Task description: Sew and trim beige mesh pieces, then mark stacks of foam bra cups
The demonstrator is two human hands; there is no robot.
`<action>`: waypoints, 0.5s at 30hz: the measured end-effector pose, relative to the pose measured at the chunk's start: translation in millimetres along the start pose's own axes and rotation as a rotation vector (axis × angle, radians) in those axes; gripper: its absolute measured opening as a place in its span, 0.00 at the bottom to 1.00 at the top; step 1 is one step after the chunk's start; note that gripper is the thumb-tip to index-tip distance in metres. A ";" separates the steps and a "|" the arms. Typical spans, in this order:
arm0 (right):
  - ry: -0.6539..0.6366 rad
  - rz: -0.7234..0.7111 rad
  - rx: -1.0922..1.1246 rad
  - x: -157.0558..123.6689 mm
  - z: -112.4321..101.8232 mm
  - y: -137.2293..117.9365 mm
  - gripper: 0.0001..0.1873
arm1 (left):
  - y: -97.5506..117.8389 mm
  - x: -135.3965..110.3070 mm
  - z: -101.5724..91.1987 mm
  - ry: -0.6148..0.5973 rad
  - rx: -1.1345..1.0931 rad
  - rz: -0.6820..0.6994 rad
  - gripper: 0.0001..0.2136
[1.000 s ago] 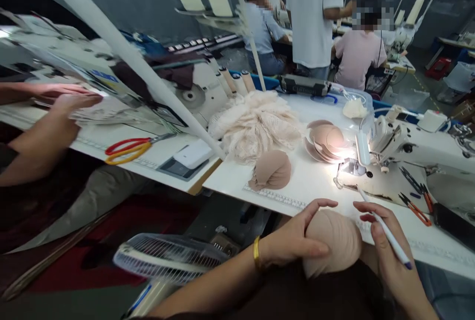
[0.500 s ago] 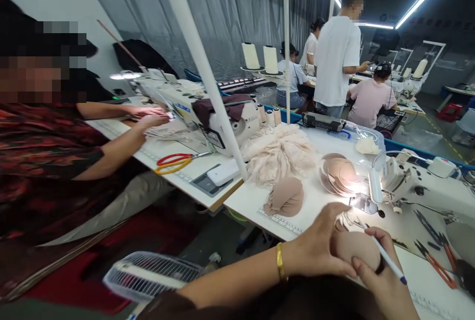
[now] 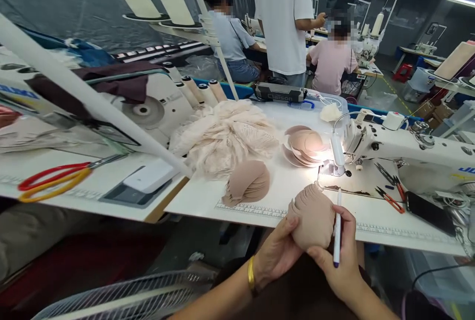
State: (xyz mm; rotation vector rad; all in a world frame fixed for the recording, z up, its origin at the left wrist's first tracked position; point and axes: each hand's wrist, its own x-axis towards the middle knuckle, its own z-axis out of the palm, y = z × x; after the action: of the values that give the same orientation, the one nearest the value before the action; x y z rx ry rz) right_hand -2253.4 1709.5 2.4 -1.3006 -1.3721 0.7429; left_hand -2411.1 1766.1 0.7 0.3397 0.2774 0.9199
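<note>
A stack of beige, rounded bra cups, its layered edges fanned at the top left, is held in front of the table's near edge. My left hand is closed on its lower left side, thumb on the top face. My right hand grips the lower right side with its thumb, while a white marker pen with a dark end stands upright in the same hand along the fingers. To the left, a second beige stack lies on the table. Another pile of cups sits under the lamp.
A sewing machine with a lit lamp stands at right, beside orange-handled snips and a black phone. Cream lace fabric is heaped behind. Scissors lie on the left table, near a slanting white pole. Co-workers sit and stand beyond.
My view has swung right and nearer the table. The cup stack has been turned so its fanned edges show, and the pen now points upright. Both hands keep hold.
</note>
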 end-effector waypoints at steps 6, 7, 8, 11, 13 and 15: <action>0.193 0.017 -0.015 7.9 -32.8 0.8 0.22 | 6.0 -12.0 -9.3 -0.051 0.012 -0.044 0.29; 0.236 0.061 0.043 12.8 -37.8 0.2 0.16 | 8.3 -12.9 -8.5 -0.070 0.015 -0.057 0.27; 0.261 0.107 0.113 17.9 -42.1 -0.7 0.14 | 10.7 -13.6 -7.3 -0.090 0.021 -0.072 0.27; 0.263 0.230 0.341 32.4 -48.3 -5.3 0.14 | 17.0 -15.0 -3.5 -0.134 0.057 -0.112 0.30; 0.255 0.293 0.452 39.1 -46.3 -9.5 0.16 | 19.4 -16.0 -1.3 -0.145 0.085 -0.123 0.32; 0.238 0.342 0.516 43.1 -41.3 -13.8 0.19 | 20.5 -17.0 0.4 -0.145 0.115 -0.124 0.32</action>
State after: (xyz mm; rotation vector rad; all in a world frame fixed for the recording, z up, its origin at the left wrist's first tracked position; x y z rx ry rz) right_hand -2212.2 1738.6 37.2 -1.1670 -0.7067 1.0544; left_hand -2435.6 1763.6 10.8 0.4881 0.2163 0.7546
